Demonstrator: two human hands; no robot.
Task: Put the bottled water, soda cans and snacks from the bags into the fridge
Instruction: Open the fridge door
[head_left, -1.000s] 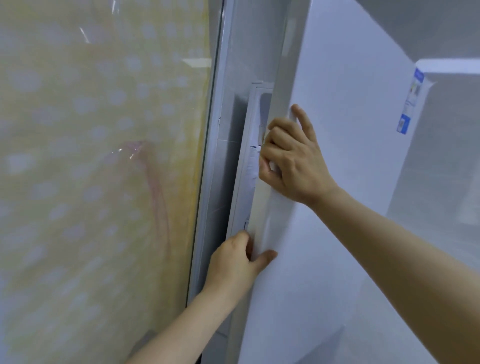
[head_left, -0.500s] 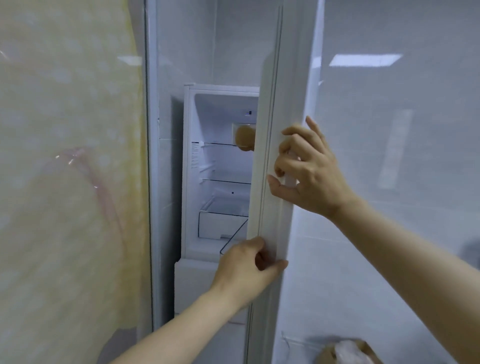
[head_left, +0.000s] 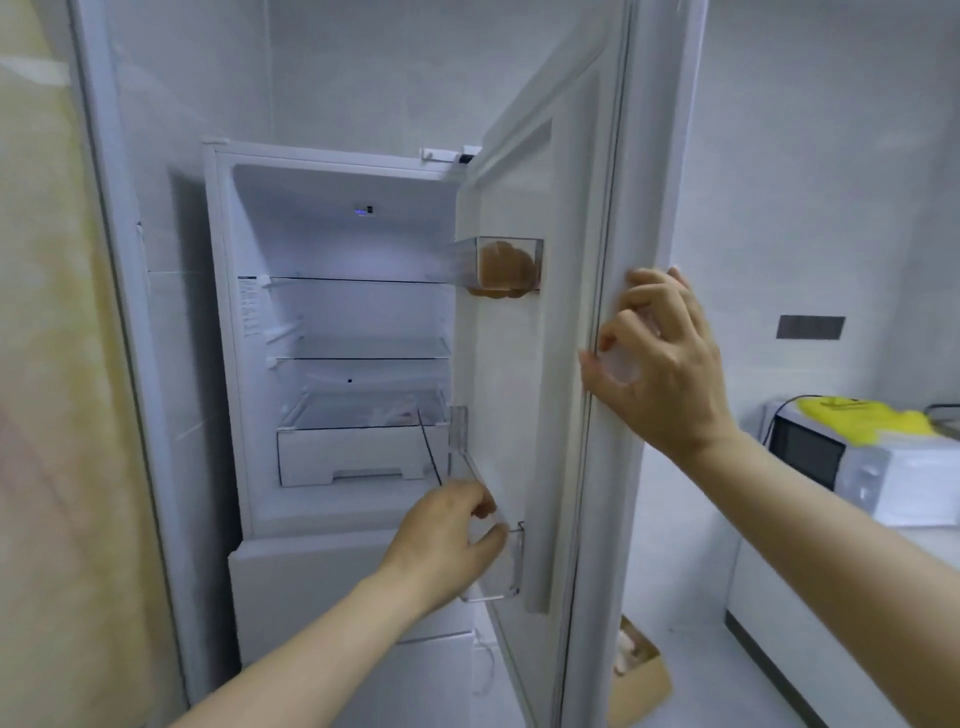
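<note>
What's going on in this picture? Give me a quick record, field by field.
Fridge door: open wide
Right hand: grips the door's outer edge
Left hand: at the clear lower door bin; grip unclear
Upper door bin: holds brown rounded items
Inside: glass shelves, white drawer at the bottom
Nearby: microwave with a yellow item on top; cardboard box on the floor

One fridge (head_left: 223, 364) holds two glass shelves (head_left: 358, 281), one drawer (head_left: 358, 457), two door bins (head_left: 511, 249); right of it, one microwave (head_left: 831, 460), one cardboard box (head_left: 647, 680).
</note>
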